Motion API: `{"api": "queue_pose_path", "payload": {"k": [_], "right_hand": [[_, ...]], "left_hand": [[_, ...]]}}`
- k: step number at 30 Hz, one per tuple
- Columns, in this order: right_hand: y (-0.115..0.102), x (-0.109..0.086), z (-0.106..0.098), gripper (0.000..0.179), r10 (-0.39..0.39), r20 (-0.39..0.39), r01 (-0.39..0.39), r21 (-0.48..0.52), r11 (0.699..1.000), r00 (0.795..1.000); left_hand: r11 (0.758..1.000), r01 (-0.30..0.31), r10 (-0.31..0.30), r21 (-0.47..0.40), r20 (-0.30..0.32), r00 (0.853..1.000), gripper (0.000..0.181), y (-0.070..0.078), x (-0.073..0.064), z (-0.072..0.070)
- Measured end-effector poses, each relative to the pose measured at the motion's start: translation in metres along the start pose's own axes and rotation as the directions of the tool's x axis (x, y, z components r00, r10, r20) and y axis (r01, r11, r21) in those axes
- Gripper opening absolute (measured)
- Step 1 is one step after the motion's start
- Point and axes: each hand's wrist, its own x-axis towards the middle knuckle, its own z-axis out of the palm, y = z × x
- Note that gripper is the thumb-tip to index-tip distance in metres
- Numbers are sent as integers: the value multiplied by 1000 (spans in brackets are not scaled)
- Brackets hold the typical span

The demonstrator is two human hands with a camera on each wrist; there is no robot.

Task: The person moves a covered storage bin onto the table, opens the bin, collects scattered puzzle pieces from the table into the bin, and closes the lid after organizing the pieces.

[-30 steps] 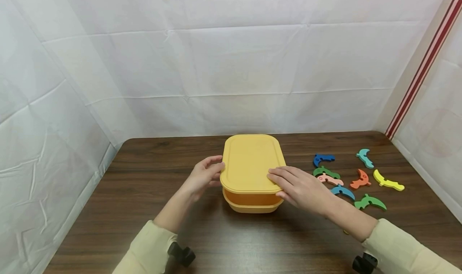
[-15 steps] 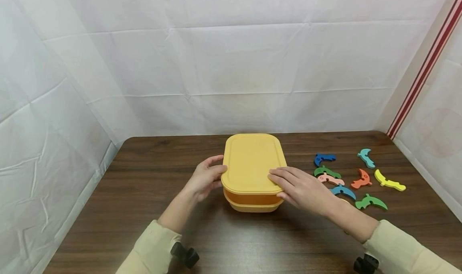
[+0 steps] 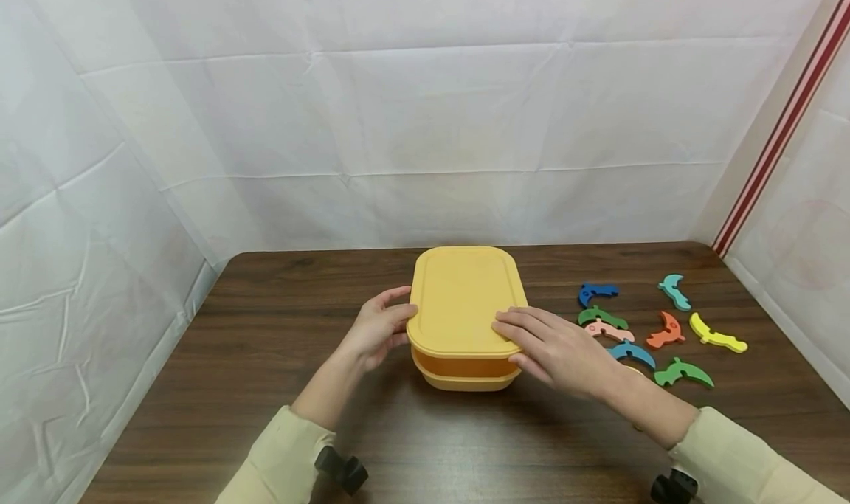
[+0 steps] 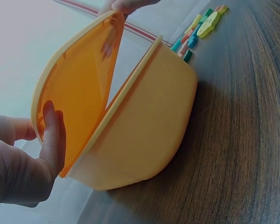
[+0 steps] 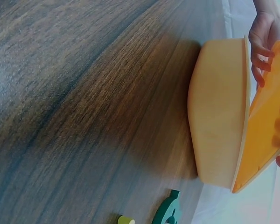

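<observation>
A yellow lid (image 3: 466, 297) sits tilted over a yellow plastic box (image 3: 467, 382) in the middle of the table. Its near edge is raised, leaving a gap above the box's rim. My left hand (image 3: 375, 330) pinches the lid's left edge, thumb on top and fingers underneath, as the left wrist view shows. On the near right corner, my right hand (image 3: 554, 349) grips the lid with its fingers laid over the top and the thumb at the edge. In the left wrist view the lid's underside (image 4: 86, 93) looks orange. What the box contains is hidden.
Several colourful toy pieces lie to the right on the brown wooden table (image 3: 285, 297), among them a yellow piece (image 3: 717, 333), an orange piece (image 3: 665, 330) and a green piece (image 3: 683, 372). My right forearm partly covers one. White cloth (image 3: 438, 113) hangs behind and at both sides.
My left hand has shifted slightly to the right along the lid's edge since the first frame. The lid, the box and my right hand look nearly unchanged.
</observation>
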Motion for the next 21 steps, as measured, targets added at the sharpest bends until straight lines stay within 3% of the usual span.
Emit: {"api": "queue_pose_path", "payload": {"k": [5, 9, 15, 18, 21], "right_hand": [[-1, 0, -3, 40, 112, 52, -116, 84, 990, 992], [-1, 3, -5, 40, 243, 94, -253, 122, 960, 966], [1, 11, -5, 41, 373, 70, -379, 171, 909, 925], [2, 14, -7, 42, 454, 89, -462, 221, 859, 887], [4, 17, -9, 43, 535, 130, -547, 300, 781, 835]], "left_hand": [[1000, -3, 3, -4, -2, 1000, 50, 0, 0, 0], [1000, -3, 3, -11, -5, 1000, 49, -1, -1, 0], [1000, 0, 0, -20, -5, 1000, 49, -1, 0, 0], [1000, 0, 0, -22, -7, 1000, 48, -1, -1, 0], [1000, 0, 0, -22, -5, 1000, 49, 0, -1, 1]]}}
